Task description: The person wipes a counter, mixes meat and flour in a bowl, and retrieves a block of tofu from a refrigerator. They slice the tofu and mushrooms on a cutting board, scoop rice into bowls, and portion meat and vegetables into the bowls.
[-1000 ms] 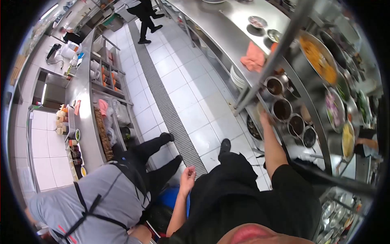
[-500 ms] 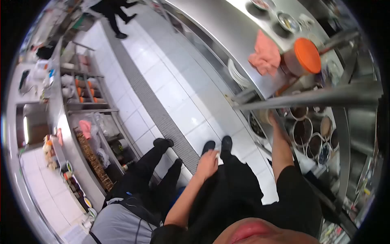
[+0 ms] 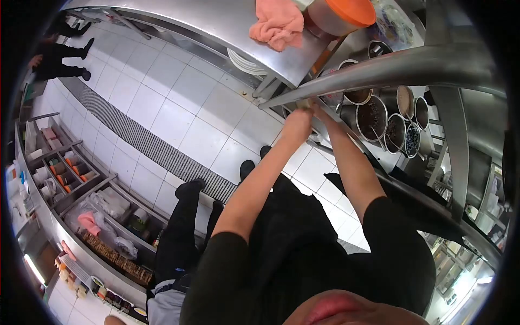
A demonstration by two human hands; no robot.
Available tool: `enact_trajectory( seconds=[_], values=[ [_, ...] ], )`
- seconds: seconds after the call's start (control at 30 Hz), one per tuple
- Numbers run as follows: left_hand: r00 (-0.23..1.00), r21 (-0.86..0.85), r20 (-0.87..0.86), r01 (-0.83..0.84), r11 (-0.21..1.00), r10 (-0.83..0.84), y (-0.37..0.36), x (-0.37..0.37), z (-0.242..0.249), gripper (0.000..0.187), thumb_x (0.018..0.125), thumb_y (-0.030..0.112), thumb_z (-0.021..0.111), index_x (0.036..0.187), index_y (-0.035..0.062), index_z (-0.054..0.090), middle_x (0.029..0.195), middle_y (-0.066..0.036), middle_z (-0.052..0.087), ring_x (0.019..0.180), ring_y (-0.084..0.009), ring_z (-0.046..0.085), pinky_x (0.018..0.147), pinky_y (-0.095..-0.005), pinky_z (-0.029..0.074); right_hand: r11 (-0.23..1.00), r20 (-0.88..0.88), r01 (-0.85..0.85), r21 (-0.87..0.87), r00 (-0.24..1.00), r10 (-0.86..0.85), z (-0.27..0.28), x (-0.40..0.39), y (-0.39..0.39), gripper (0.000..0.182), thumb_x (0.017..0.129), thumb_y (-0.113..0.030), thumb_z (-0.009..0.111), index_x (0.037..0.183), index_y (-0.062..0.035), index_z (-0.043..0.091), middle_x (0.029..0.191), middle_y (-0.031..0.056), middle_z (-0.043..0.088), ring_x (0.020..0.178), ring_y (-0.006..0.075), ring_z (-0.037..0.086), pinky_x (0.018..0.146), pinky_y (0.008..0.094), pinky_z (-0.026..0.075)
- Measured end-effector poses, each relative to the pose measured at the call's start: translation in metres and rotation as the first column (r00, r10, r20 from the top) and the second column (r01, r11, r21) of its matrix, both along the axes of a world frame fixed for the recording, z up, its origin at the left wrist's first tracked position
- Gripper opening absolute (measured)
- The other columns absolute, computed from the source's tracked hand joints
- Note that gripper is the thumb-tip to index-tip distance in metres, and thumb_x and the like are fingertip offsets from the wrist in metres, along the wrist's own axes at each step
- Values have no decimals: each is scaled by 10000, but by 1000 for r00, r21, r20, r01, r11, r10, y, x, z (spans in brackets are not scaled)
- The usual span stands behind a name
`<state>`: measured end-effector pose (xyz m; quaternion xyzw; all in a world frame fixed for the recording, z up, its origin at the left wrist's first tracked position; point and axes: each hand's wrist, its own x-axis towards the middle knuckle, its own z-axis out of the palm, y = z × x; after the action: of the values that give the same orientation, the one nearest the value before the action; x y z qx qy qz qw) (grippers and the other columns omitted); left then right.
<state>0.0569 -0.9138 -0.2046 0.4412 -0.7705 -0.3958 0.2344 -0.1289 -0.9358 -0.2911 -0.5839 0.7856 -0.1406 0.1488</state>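
Both my arms stretch forward to one spot just under a slanted steel bar (image 3: 390,67). My left hand (image 3: 297,123) shows its back, and its fingertips vanish beneath the bar. My right hand (image 3: 320,112) lies right beside it, touching or nearly touching, mostly covered by the bar. Something small and pale sits at the fingertips, too hidden to name. Just right of the hands stand several round metal pots (image 3: 372,116) with dark sauces. On the steel counter (image 3: 216,21) above lie a pink cloth (image 3: 277,21) and an orange-lidded tub (image 3: 341,13).
A stack of white plates (image 3: 246,62) sits under the counter. A drain grate (image 3: 146,143) crosses the white tiled floor. A co-worker in black trousers (image 3: 179,238) stands close on my left. Another person (image 3: 59,54) stands far off. Stocked shelves (image 3: 81,179) line the left side.
My left hand has risen from my waist and joined the right hand under the bar. My head has turned, so the counter and pots now sit higher in view.
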Motion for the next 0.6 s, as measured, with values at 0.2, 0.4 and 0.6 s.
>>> enact_trajectory(
  seconds=[0.2,0.4,0.6],
  values=[
    [874,25,414,268,963,-254,-48,-85,-23,244,824,154,650,1046,61,691,1056,-201,678,1012,-356,643,898,-431,515,959,-78,37,-282,995,-61,39,52,104,195,859,-94,684,1036,-30,634,1003,179,630,935,351,604,784,469,489],
    [765,9,573,354,935,-295,-73,-143,-64,287,878,199,594,1128,79,666,1164,-174,639,1102,-325,604,961,-412,482,1000,308,5,-7,951,-3,100,107,170,82,835,11,634,915,11,624,891,196,642,800,397,634,734,449,521],
    [678,52,655,399,915,-333,-65,-147,-85,331,932,245,539,1211,96,640,1272,-147,601,1192,-293,564,1025,-393,449,996,423,-16,-89,905,52,109,118,165,100,833,4,646,931,5,626,870,204,646,773,369,646,683,423,521]
  ],
)
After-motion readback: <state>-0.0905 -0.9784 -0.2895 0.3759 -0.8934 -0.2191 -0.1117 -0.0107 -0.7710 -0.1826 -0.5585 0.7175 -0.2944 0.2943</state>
